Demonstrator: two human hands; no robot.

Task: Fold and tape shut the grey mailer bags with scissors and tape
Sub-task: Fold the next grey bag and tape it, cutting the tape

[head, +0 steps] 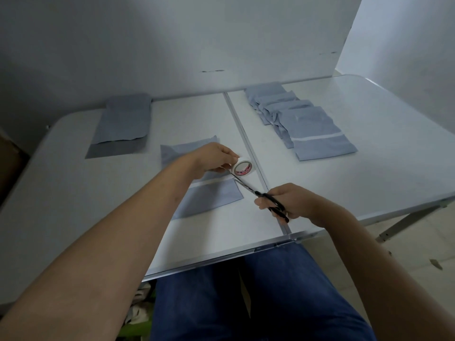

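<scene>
Right hand (283, 200) grips scissors (261, 194), blades pointing to upper left, tips at tape | left hand (216, 156) pinches tape roll (242, 167) at frame centre | folded grey mailer bag (209, 195) under my left forearm, tape strip running left-right.

1. Bare tabletop (369, 134) lies open right of the overlapping row of taped mailers (305, 124).
2. The flat mailer stack (123, 124) fills the far left corner; bare surface runs between it and the row.
3. The wall (172, 45) closes off the far edge.
4. The near left tabletop is crossed only by the left forearm.
</scene>
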